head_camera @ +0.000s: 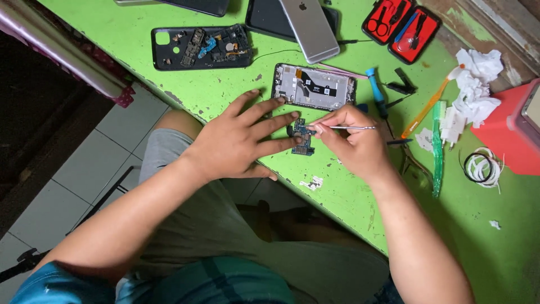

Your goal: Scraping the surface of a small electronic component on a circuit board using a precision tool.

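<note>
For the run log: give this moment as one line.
left hand: fingers pin circuit board | right hand: holds metal tool, tip at board | surface: green table

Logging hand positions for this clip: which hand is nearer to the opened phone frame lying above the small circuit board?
Left. The left hand has fingertips at the opened phone frame's lower left corner; the right hand, holding tweezers, sits just below it, over the circuit board.

A worn, bright green tabletop (337, 197) with chipped paint fills the right of the view. Pale grey floor tiles (84, 174) with dark grout lie below it, left, in soft daylight.
</note>
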